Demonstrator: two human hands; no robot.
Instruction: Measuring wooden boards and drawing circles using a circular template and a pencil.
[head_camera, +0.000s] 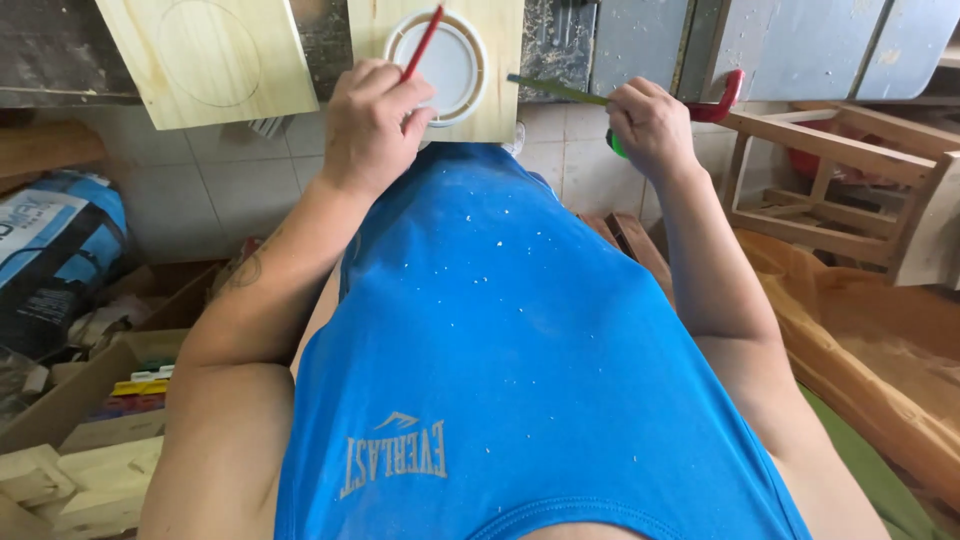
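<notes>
My left hand (372, 125) grips a red pencil (424, 40) and rests on the edge of a pale wooden board (497, 70). The pencil tip lies against a round white lid (450, 62) that sits flat on this board. My right hand (650, 125) is closed on a green tool (560, 90) whose thin blade reaches left to the board's right edge; a bit of green handle shows under the fingers. My blue sleeveless shirt fills the middle of the view and hides the board's near edge.
A second wooden board (210, 60) with a drawn circle lies at the upper left. A red clamp (720, 100) and a bare wooden chair frame (840, 190) stand at right. Cardboard boxes with wood offcuts (90, 450) and a blue sack (55, 260) sit at left on the tiled floor.
</notes>
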